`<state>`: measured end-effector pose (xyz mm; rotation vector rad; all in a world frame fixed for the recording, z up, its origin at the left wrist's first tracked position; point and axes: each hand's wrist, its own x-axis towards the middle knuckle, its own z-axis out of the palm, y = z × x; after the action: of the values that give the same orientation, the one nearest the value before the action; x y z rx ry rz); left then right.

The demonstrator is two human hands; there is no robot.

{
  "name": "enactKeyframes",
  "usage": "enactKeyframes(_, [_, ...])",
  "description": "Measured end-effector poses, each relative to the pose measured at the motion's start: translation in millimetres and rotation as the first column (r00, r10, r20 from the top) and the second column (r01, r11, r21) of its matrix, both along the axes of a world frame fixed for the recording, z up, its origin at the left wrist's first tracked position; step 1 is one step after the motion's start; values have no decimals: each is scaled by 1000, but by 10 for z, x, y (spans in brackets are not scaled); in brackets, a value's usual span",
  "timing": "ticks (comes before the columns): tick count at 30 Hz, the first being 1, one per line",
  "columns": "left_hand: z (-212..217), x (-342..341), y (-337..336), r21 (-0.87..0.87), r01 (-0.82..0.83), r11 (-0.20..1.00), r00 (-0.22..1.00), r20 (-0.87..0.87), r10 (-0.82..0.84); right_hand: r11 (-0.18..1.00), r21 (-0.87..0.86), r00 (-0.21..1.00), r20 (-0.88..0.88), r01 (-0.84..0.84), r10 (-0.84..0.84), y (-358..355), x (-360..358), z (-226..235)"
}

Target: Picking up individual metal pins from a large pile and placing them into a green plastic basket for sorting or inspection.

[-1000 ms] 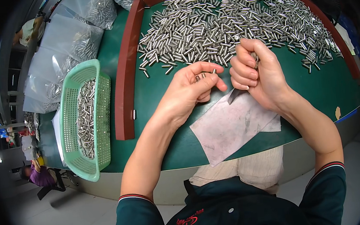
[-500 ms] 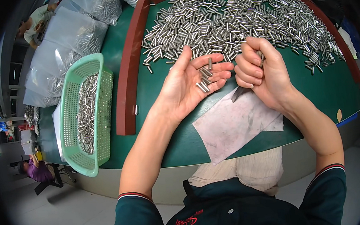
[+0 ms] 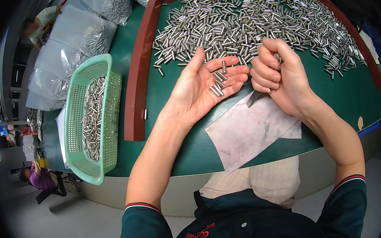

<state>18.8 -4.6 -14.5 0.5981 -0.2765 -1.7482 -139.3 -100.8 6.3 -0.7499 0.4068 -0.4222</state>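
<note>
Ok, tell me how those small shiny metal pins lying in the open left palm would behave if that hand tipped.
The small shiny metal cylindrical pins look smooth and round, so they would probably roll off the flat open left hand. They lie loose, not gripped, so they would likely scatter singly. Being solid-looking metal, they are probably stiff and heavy for their size.

I see my own body from above: both forearms bare, with the left hand (image 3: 206, 88) toward eleven o'clock and the right hand (image 3: 282, 77) toward one o'clock. I wear a dark teal short-sleeved shirt (image 3: 236, 226) at six o'clock. Each sleeve ends in a ribbed cuff with thin red and white stripes, one at seven o'clock and one at four o'clock. A small red embroidered mark sits on the chest, with small round buttons nearby. Pale cream trousers show just above the shirt.
</note>
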Motion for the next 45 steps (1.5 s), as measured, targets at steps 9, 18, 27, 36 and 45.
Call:
enactKeyframes(9, [67, 52, 27, -8, -353, 935, 791, 532, 303, 1000, -9, 1000, 8, -12, 12, 3, -8, 5])
enactKeyframes(18, [-11, 25, -20, -321, -137, 937, -550, 811, 197, 1000, -19, 1000, 5, -10, 10, 26, -6, 30])
enactKeyframes(27, [37, 20, -1, -226, -114, 967, -562, 818, 125, 999, -32, 1000, -17, 17, -17, 31, 14, 44])
enactKeyframes(36, [149, 104, 39, -35, -108, 994, 937, 330, 113, 1000, -15, 1000, -1, -26, 26, 25, -12, 27])
enactKeyframes(45, [116, 26, 12, -44, -138, 989, 812, 567, 139, 1000, -14, 1000, 9, -26, 26, 0, -3, 18])
